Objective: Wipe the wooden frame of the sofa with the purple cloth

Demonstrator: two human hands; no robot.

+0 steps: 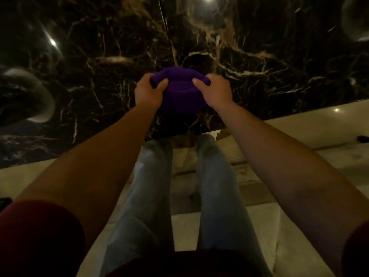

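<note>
While both bare forearms are stretched out over a dark, white-veined marble table (99, 56), the purple cloth (179, 94) is held bunched above that table's near edge — gripped at its left side by the left hand (146, 92) and at its right side by the right hand (214, 90). On each hand the fingers are curled into the fabric, the thumb pressed on top — a pinch on a fold of cloth. Below the table's edge, legs in light blue jeans (215, 176) and a pale tiled floor (299, 152) are seen.
</note>
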